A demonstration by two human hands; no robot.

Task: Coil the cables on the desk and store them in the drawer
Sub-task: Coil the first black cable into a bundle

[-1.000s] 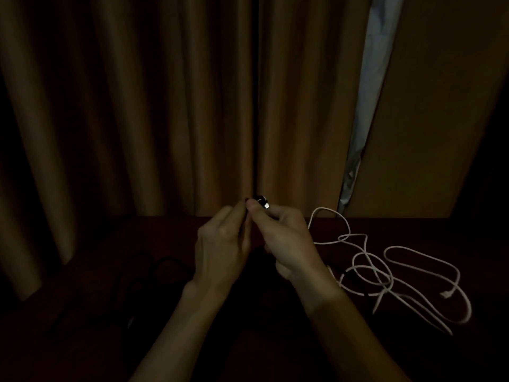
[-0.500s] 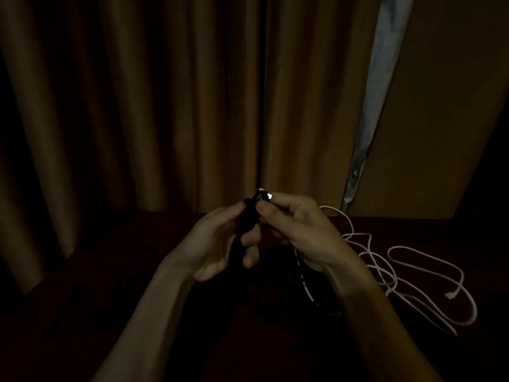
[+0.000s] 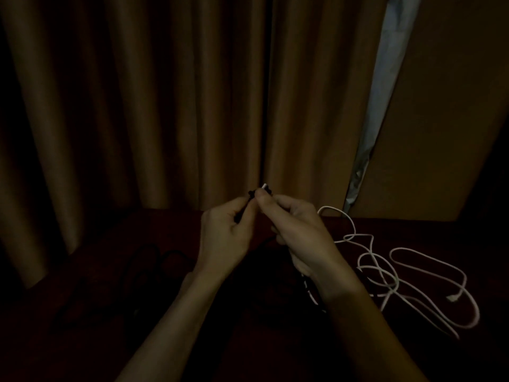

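Brown curtains (image 3: 165, 106) behind a dark desk (image 3: 96, 340); both hands raised over it.
Dim loops at desk left probably belong to the black cable (image 3: 241, 213). Left hand (image 3: 225, 238) pinches it just below the plug; right hand (image 3: 298, 230) grips the plug end, fingers curled. White cable (image 3: 385, 271) lies loose at desk right.

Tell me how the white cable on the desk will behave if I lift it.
Likely floppy: the white cable lies in loose loops on the desk, so it should sag and trail from wherever it's gripped. Probably light, being thin. Its loops cross, so they may snag; the free connector would likely swing.
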